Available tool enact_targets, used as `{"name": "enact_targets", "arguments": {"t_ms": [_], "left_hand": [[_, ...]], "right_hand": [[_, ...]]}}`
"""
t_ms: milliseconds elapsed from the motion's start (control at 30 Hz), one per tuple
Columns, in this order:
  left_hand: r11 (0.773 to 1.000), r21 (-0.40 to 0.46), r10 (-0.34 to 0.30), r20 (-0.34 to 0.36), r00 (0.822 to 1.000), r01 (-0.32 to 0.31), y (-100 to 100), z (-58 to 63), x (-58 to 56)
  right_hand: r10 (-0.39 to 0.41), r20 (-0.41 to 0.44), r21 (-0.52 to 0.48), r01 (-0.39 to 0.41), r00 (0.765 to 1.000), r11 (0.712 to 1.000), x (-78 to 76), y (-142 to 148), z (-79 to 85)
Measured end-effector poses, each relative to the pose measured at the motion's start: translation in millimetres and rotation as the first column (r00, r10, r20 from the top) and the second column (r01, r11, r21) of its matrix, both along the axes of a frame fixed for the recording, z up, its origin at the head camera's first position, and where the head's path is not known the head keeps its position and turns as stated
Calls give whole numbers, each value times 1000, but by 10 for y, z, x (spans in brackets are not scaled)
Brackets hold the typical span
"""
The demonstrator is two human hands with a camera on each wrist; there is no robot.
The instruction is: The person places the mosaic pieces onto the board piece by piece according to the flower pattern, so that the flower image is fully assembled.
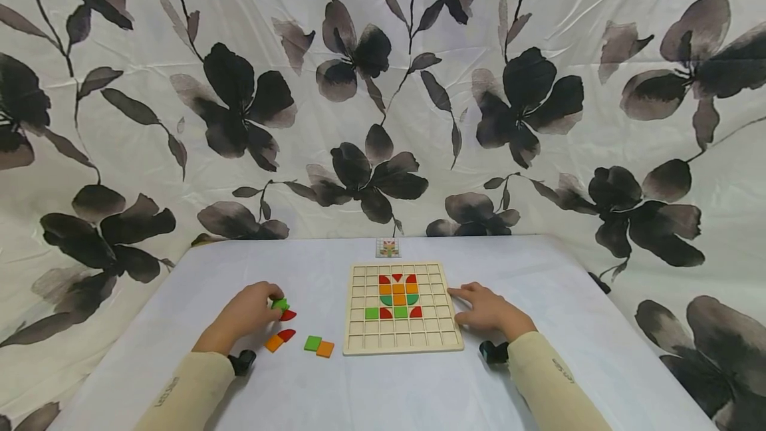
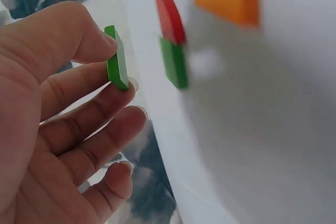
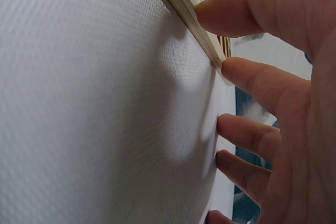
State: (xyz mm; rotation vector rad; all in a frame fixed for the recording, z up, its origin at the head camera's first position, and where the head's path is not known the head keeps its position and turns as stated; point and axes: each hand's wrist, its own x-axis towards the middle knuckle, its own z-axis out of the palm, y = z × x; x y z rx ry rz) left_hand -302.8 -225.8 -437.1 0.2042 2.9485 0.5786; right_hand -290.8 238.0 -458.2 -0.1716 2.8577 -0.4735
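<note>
My left hand (image 1: pixel 248 308) is over the left part of the table. It pinches a green tile (image 2: pixel 119 59) between thumb and fingers, lifted above the table. Just beneath, another green tile (image 2: pixel 174 65) lies beside a red curved tile (image 2: pixel 169 18). My right hand (image 1: pixel 489 308) rests at the right edge of a wooden grid board (image 1: pixel 365 341), thumb and index fingertip touching its rim and the other fingers spread on the cloth. Red, orange and green tiles sit on the board, among them an orange square (image 1: pixel 399 289) and a green square (image 1: pixel 372 313).
Between the left hand and the board lie loose tiles: an orange one (image 1: pixel 273 343) against a red one (image 1: pixel 287 335), and a green square (image 1: pixel 312 343) touching an orange square (image 1: pixel 325 349). A small pattern card (image 1: pixel 388 248) lies behind the board. Flowered cloth (image 1: pixel 371 178) hangs behind the table.
</note>
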Motion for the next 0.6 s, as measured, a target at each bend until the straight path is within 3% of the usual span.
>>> {"name": "enact_targets", "arguments": {"t_ms": [300, 600], "left_hand": [[995, 7, -95, -94, 991, 96, 341, 60, 12], [992, -12, -123, -115, 986, 122, 785, 100, 0]], "right_hand": [[-7, -2, 0, 7, 1000, 1000, -13, 10, -11], [-1, 0, -6, 1, 1000, 1000, 14, 19, 9]]}}
